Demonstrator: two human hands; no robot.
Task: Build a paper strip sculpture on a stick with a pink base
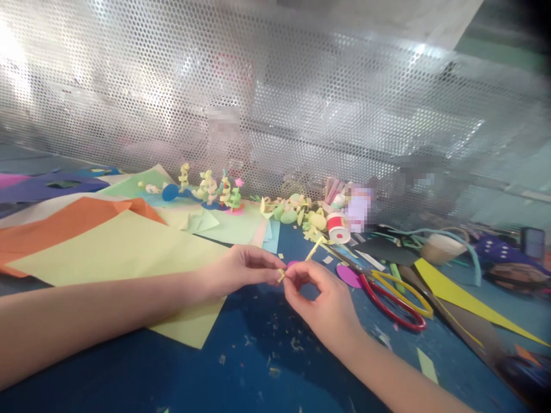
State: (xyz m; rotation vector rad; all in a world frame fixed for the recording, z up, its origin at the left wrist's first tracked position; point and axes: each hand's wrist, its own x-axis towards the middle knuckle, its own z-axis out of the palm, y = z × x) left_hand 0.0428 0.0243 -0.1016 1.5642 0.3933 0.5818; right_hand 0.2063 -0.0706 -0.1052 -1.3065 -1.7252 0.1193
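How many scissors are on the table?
1. The scissors, with red and yellow handles, lie on the blue table just right of the right hand. More could be hidden under the paper scraps farther right.

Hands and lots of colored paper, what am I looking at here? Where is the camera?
The camera sits on a person's head, looking down at their own two hands, so you see what they see. The left hand and the right hand meet in the middle and pinch a thin yellow paper strip between their fingertips. They work over a blue table sprinkled with tiny paper scraps. Big sheets lie on the left: a yellow sheet and an orange sheet. Scissors with red and yellow handles rest on the right. Little curly paper figures stand at the back, before a shiny screen full of holes.
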